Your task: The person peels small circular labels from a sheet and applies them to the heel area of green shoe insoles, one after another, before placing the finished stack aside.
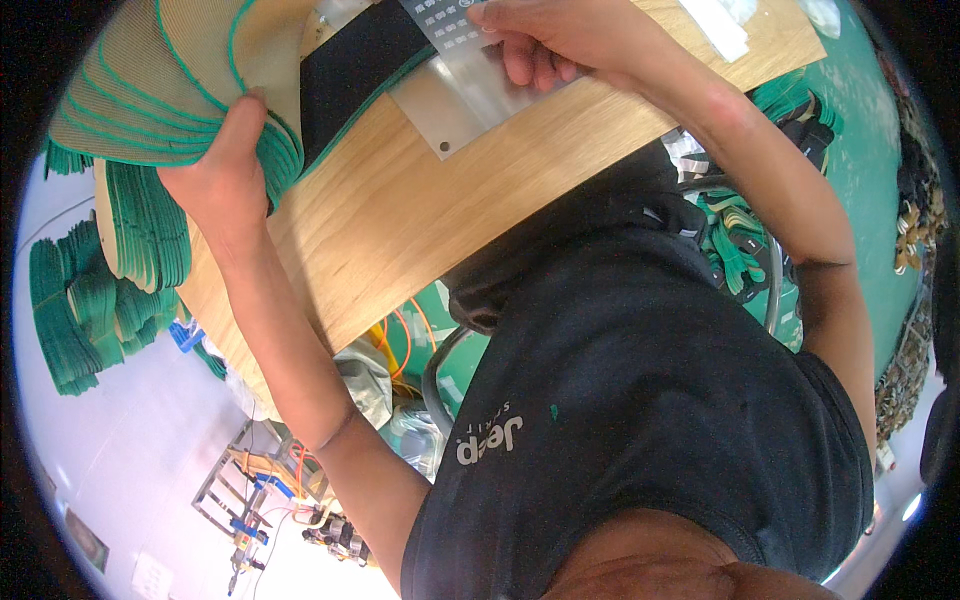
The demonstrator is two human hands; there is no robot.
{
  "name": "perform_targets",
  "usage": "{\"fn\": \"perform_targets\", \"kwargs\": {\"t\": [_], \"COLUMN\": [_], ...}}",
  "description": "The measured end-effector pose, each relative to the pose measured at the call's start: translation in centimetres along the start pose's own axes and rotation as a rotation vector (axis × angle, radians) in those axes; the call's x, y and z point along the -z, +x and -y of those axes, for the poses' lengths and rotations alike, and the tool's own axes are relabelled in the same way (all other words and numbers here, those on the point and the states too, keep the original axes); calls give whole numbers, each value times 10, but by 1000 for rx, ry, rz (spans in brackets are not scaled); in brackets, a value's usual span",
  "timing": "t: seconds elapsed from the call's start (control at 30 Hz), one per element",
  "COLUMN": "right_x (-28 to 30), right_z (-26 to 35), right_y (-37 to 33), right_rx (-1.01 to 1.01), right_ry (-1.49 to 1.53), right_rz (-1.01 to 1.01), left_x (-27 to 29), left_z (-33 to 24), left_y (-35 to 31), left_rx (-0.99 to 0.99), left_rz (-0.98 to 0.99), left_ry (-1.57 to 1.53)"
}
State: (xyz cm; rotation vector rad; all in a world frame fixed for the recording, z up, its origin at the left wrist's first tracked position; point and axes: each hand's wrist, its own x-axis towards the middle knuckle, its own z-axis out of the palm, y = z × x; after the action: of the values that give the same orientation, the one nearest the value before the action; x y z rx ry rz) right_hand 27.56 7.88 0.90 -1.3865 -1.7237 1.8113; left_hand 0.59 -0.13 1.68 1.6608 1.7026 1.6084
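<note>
My left hand [228, 160] grips a fanned stack of beige, ribbed insole-shaped pieces [185, 65] with green edges, the thumb lying on top. At the top of the view my right hand [560, 40] has its fingers curled on a clear sheet with white printed marks [455, 45]. Beneath that sheet lies a pale, square-cornered plate [450, 125] with a small dark hole near its corner. Between my hands a black piece with a green edge [355, 75] rests on the wooden table [400, 220]. The far ends of the sheet and black piece are cut off.
Stacks of green-edged pieces [145, 225] stand at the table's left end, with more stacks [75, 310] beyond. White paper [715, 30] lies at the far right of the tabletop. Green pieces [735, 245] are heaped below on the right. A metal-framed device [245, 490] stands lower left.
</note>
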Motion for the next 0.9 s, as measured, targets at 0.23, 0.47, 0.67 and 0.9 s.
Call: {"fn": "perform_targets", "kwargs": {"t": [0.23, 0.47, 0.67, 0.9], "right_x": [1, -1, 0, 4], "right_z": [-7, -3, -1, -18], "right_y": [4, -2, -8, -6], "right_rx": [60, 18, 37, 108], "right_ry": [-39, 24, 18, 156], "right_rz": [-19, -33, 0, -61], "left_x": [-1, -8, -20, -21], "left_z": [3, 3, -15, -13], "left_y": [-5, -10, -14, -6], "left_rx": [-30, -26, 159, -77], "left_rz": [-45, -3, 290, 528], "left_ry": [22, 67, 359, 542]}}
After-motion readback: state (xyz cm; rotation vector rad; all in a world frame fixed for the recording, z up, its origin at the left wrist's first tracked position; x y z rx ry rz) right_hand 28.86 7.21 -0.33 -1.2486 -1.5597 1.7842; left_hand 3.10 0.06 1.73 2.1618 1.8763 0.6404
